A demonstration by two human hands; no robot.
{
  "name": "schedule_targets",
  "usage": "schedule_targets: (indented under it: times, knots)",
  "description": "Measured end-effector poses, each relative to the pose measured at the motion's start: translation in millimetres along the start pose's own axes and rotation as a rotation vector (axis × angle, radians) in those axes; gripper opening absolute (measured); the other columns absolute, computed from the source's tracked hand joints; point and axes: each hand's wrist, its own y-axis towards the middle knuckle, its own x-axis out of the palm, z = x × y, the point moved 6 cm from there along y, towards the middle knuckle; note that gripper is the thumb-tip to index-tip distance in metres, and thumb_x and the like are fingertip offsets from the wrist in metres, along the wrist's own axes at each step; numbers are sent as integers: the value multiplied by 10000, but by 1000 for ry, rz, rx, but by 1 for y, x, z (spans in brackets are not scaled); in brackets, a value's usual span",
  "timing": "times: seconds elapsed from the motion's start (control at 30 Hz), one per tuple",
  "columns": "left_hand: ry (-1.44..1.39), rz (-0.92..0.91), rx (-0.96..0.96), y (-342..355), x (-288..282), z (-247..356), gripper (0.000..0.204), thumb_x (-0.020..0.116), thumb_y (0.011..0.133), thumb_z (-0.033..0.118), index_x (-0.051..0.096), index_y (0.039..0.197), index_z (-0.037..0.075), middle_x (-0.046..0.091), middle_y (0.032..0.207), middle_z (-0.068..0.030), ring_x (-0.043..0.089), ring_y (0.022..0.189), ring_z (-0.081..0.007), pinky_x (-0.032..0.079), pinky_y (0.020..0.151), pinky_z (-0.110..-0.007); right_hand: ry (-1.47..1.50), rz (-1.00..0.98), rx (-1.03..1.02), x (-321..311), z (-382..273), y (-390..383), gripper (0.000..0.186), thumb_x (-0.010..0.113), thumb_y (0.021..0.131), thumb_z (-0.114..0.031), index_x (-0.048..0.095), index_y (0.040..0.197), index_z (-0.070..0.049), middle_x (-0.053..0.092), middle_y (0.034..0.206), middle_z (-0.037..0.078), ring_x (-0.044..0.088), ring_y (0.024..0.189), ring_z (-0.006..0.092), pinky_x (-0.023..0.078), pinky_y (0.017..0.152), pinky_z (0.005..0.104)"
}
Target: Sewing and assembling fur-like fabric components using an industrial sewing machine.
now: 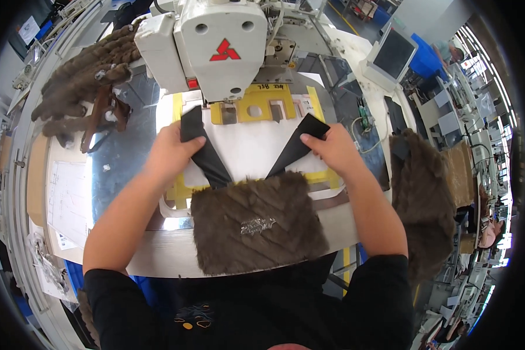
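A brown fur panel [227,233] with silvery embroidery lies over the near edge of the sewing machine's table. Two black fabric strips run from its far edge in a V. My left hand [174,149] is closed on the left black fabric strip [211,162], thumb on top. The right black fabric strip [291,149] is pinched in my right hand [333,149]. Between the strips shows a white sheet [245,143] in a yellow-edged frame [184,189]. Where the strips meet the fur is partly hidden. The white sewing machine head [220,49] stands just beyond my hands.
Brown fur pieces [87,73] are heaped at the far left, beside a brown strap-like piece [104,116]. More brown fur [423,198] hangs at the right. A screen [392,53] stands at the back right. A paper pattern sheet [70,198] lies at the left.
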Motion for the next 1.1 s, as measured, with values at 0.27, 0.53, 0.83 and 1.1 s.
schedule_targets:
  times: [0.27,0.53,0.83,1.1]
  knots:
    - [354,102,28,45,-6,20,254,755,866,75,676,1074,-48,695,770,-88,658,639,-189,522,600,-350,-134,82,-27,-26,15,55,252,780,888,-193,682,785,15,612,627,37,555,554,136,415,542,325]
    - [251,180,118,94,-11,18,357,781,861,81,654,1176,-27,723,986,-137,687,794,-177,546,695,-338,-215,103,-94,-24,-7,113,301,783,896,-212,664,738,14,618,630,48,567,548,150,431,542,339]
    - [68,201,137,99,-24,15,400,772,896,129,629,1245,-4,714,1091,-148,677,904,-167,541,770,-336,87,58,-13,-19,-9,143,235,727,972,-221,685,895,-3,598,674,17,539,549,109,459,520,298]
    - [182,178,83,19,-36,25,450,702,946,116,557,1362,24,662,1079,-97,646,945,-153,541,824,-298,237,168,29,-33,-4,59,423,685,1000,-238,555,1333,-11,620,1089,79,641,843,161,575,715,306]
